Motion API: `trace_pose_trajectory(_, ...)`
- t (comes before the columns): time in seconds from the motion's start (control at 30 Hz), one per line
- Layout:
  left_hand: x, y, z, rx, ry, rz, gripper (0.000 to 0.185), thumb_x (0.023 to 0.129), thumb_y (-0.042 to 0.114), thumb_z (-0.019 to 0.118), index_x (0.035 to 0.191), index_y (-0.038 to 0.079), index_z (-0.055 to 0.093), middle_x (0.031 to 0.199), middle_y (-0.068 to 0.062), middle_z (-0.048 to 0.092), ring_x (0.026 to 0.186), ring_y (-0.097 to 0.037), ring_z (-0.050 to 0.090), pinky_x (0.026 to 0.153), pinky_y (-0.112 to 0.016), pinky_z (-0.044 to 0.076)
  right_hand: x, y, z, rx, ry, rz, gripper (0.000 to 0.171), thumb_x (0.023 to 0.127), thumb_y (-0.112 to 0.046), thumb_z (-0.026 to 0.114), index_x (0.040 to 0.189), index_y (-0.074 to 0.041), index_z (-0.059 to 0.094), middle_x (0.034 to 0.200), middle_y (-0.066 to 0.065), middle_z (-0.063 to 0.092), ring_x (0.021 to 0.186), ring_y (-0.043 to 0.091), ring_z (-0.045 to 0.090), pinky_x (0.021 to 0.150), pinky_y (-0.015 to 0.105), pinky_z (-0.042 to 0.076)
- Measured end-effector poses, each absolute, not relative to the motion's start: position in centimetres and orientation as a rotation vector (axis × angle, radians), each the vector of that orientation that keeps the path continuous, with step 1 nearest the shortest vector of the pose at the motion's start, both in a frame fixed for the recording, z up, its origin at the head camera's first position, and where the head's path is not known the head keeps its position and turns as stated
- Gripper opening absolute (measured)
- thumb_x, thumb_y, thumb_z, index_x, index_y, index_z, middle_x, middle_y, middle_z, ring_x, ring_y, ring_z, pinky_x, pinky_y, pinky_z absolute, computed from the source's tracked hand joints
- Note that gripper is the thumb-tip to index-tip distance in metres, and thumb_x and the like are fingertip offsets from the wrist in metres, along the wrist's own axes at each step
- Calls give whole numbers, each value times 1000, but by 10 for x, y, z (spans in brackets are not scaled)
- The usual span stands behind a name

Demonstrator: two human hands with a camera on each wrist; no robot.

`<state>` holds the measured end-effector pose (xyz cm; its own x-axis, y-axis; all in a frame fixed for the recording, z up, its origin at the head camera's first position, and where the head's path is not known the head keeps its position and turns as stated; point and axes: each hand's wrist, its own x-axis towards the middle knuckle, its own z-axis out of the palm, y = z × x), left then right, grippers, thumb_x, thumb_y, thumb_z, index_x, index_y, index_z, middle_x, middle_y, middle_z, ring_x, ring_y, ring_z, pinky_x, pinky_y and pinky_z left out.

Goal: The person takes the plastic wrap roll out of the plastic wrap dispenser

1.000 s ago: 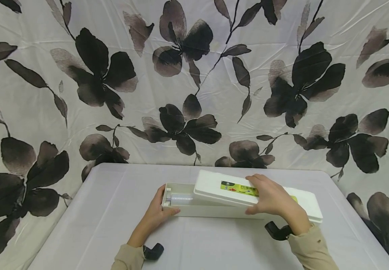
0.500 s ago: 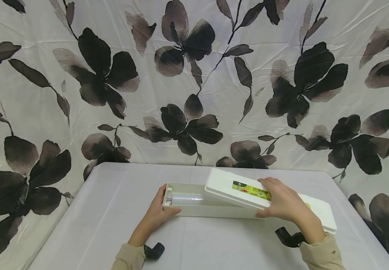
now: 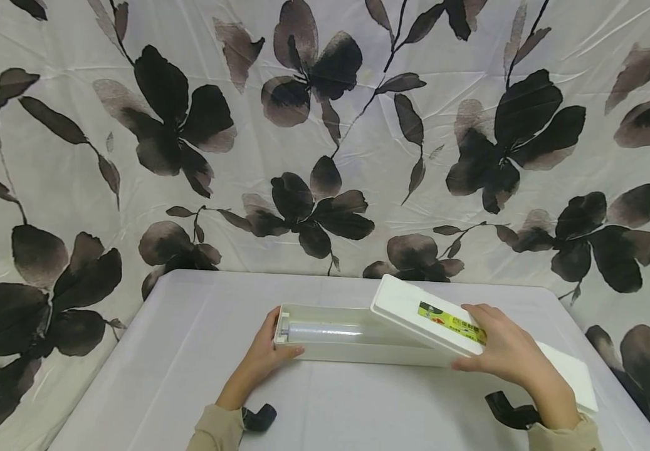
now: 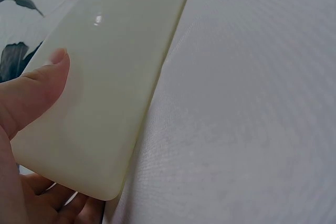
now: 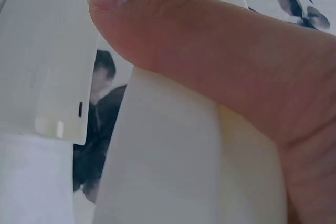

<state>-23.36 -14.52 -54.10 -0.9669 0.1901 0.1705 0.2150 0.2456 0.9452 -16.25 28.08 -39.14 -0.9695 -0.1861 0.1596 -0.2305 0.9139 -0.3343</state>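
"Which step?"
"Uncovering the box [image 3: 353, 354], I'd judge: left grip [image 3: 267, 351] holds its left end on the tabletop [image 3: 358, 407]; right grip [image 3: 503, 346] grasps the slanted lid [image 3: 443, 318] across its right end."
"Next?"
"Likely setting the lid aside."

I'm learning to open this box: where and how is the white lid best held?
Probably mid-length on the white lid, from above, fingers over its far long edge, thumb at the near one, as the right hand does: the lid is long but narrow.
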Motion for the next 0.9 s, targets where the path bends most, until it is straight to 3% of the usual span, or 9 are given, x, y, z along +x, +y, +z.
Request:
trace_pose_trajectory(0.4, -233, -145, -542, -402, -2468, -1880, 96, 77, 18, 85, 152, 6, 27, 147, -16, 44, 133, -36, 43, 112, -59, 25, -151, 301, -395, 194, -2968, 556, 110, 55, -63, 89, 140, -3, 51, 130, 23, 56, 103, 31, 54, 69, 44, 44)
trace_pose_trajectory(0.67, -231, -144, -539, -387, -2450, -1907, 96, 76, 10, 84, 152, 5, 27, 148, -18, 43, 135, -37, 41, 113, -58, 23, -146, 320, -401, 112, -2988, 566, 113, 55, -61, 90, 140, 2, 49, 127, 27, 56, 98, 31, 55, 68, 42, 43)
trace_pose_trajectory(0.9, -213, -139, -502, -395, -2480, -1893, 93, 77, 6, 83, 150, -5, 26, 146, -25, 42, 134, -43, 40, 112, -61, 23, -147, 334, -406, 82, -2999, 588, 109, 58, -58, 90, 139, 4, 48, 126, 28, 56, 95, 32, 55, 68, 40, 42)
